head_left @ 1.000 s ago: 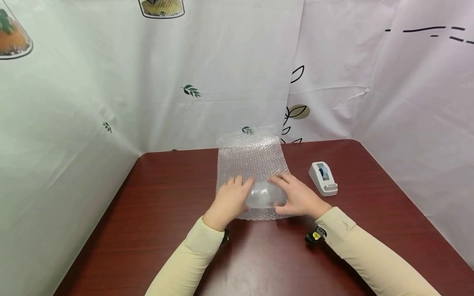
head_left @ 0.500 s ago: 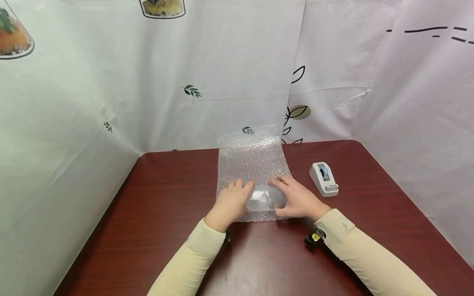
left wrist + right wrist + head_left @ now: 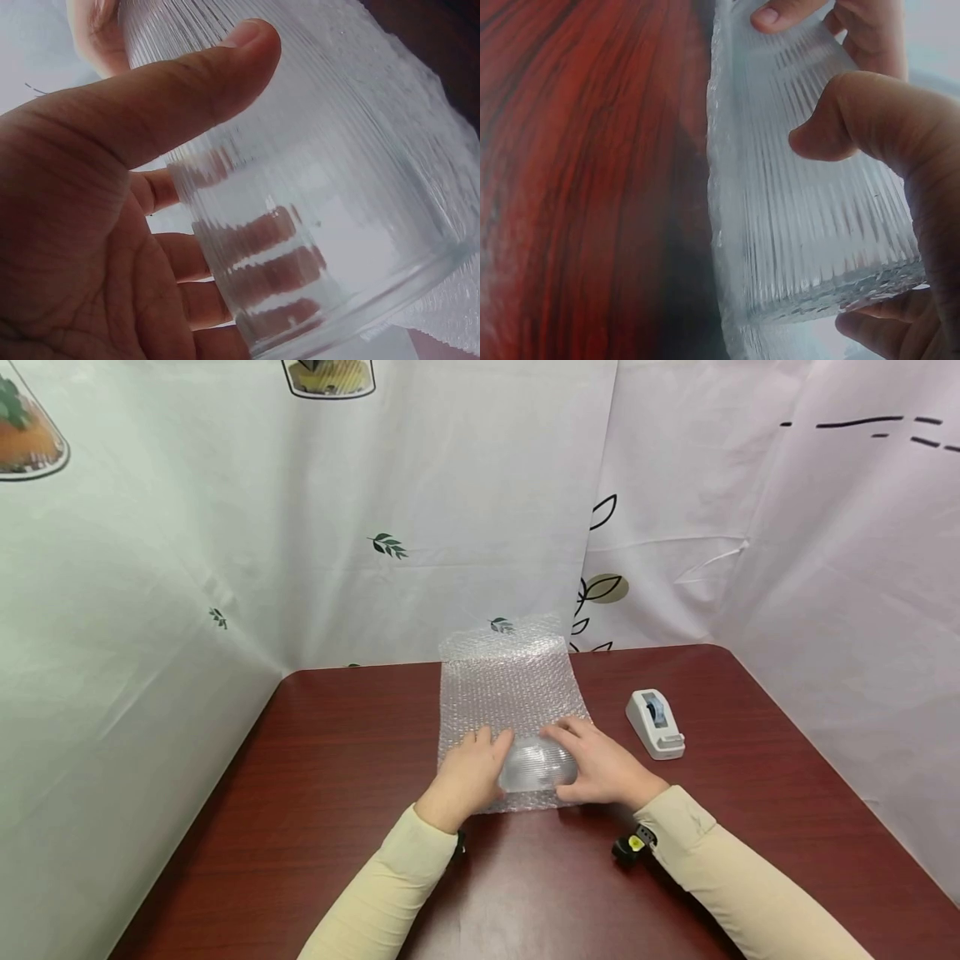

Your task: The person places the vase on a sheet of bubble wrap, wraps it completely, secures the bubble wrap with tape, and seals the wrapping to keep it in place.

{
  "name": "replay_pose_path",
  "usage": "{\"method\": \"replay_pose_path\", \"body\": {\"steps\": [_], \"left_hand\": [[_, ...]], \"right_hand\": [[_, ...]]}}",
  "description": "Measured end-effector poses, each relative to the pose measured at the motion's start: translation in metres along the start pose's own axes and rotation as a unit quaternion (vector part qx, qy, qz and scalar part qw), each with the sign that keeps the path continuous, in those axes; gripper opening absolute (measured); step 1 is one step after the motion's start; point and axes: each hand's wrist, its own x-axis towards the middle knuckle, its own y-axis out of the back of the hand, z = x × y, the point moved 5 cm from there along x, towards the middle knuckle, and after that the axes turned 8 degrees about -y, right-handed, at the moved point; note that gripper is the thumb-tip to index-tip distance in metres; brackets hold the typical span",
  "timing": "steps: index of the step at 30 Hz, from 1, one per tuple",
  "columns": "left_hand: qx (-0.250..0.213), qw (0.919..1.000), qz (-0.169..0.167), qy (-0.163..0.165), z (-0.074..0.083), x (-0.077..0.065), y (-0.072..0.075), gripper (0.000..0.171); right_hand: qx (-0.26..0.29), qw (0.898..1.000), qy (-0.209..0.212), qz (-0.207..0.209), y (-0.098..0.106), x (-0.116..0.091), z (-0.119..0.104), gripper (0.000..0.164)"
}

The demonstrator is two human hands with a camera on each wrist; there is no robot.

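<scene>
Fingers (image 3: 502, 743) around clear glass (image 3: 537, 765), bubble wrap (image 3: 513, 689) beneath

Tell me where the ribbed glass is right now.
In the head view, the ribbed glass lies sideways just right of centre, held between the left hand and right hand, over the near end of the bubble wrap.

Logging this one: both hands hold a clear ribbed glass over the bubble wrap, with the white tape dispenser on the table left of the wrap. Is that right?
One error: the white tape dispenser stands right of the bubble wrap, not left, as the head view shows. The rest holds.
</scene>
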Motion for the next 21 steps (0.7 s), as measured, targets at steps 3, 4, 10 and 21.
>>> {"method": "replay_pose_path", "body": {"steps": [3, 4, 10, 21], "left_hand": [[0.008, 1.0, 0.003, 0.001, 0.001, -0.001, -0.002, 0.08], [0.011, 0.9999, 0.003, 0.003, 0.001, -0.001, -0.002, 0.081], [0.035, 0.9992, -0.014, 0.011, 0.003, -0.004, -0.005, 0.085], [0.041, 0.9958, -0.071, 0.042, 0.003, -0.003, -0.015, 0.104]], "right_hand": [[0.005, 1.0, -0.007, -0.002, 0.0, 0.0, -0.001, 0.082], [0.007, 1.0, -0.009, -0.003, 0.0, 0.0, -0.002, 0.081], [0.035, 0.999, -0.018, -0.012, -0.001, -0.002, -0.001, 0.082], [0.091, 0.994, -0.007, -0.059, -0.001, -0.013, 0.008, 0.107]]}}
